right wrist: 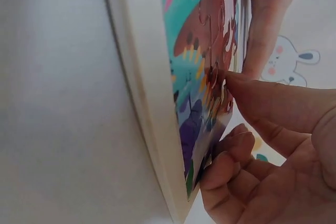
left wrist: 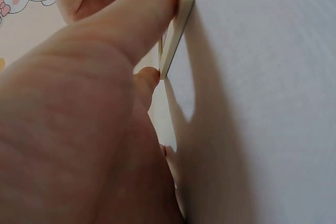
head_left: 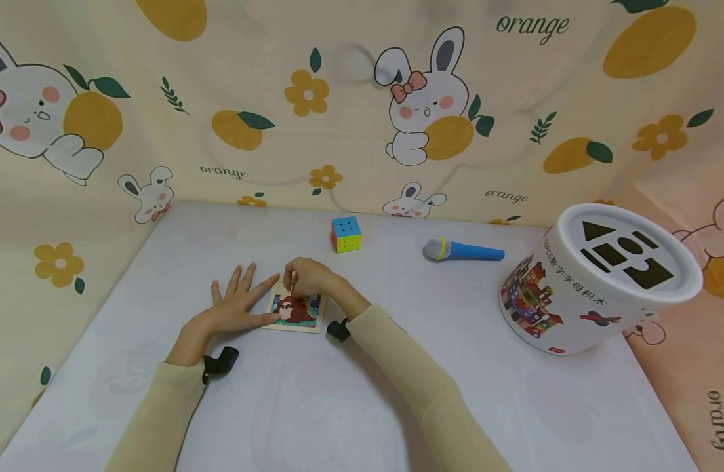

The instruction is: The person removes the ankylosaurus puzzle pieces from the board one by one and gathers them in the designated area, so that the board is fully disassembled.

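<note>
Well, from the head view, your left hand [head_left: 235, 308] is lying with its fingers spread wide, and its thumb and pointing finger are touching the left side of a flat picture puzzle [head_left: 297, 316]. The puzzle is sitting on the white table [head_left: 315, 406], right between your hands. Your right hand [head_left: 309, 276] is reaching over its top part with bent fingers. A bright toy cube [head_left: 346, 235] is sitting just past your right hand, and a blue toy microphone [head_left: 474, 251] is lying farther to that hand's right. A big white tub [head_left: 557, 295] is standing well off to the same side.

From the left wrist view, your left thumb is pressing on the puzzle's pale edge, and another fingertip is touching near its corner.

From the right wrist view, your right thumb and a fingertip are meeting at the brown part of the puzzle's picture. Your other fingers are curling by its edge. You can't tell whether they are pinching a piece or only pushing.
</note>
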Available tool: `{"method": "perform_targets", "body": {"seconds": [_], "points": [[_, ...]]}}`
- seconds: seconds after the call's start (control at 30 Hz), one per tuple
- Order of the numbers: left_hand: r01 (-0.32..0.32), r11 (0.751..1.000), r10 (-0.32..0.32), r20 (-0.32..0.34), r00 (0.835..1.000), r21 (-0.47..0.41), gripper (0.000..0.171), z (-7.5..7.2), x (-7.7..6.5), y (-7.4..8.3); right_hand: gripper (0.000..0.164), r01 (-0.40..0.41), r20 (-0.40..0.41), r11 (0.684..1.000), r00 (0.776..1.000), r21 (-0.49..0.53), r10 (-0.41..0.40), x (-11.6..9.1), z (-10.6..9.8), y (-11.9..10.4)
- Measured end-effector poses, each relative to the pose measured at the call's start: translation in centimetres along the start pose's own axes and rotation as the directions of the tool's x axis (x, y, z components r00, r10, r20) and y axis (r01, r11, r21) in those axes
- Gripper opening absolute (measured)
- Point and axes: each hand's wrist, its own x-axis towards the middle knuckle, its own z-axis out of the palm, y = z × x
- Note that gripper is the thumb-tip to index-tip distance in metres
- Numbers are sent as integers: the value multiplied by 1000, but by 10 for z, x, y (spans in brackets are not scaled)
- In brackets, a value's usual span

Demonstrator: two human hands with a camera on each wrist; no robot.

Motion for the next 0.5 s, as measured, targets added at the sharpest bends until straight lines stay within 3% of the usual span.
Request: {"method": "perform_targets", "body": {"seconds": [0.5], "points": [[4,1000,-4,9,1000,-1,88,-1,0,1,16,59,-1,998,998,34,-59,-1,-3,6]]}}
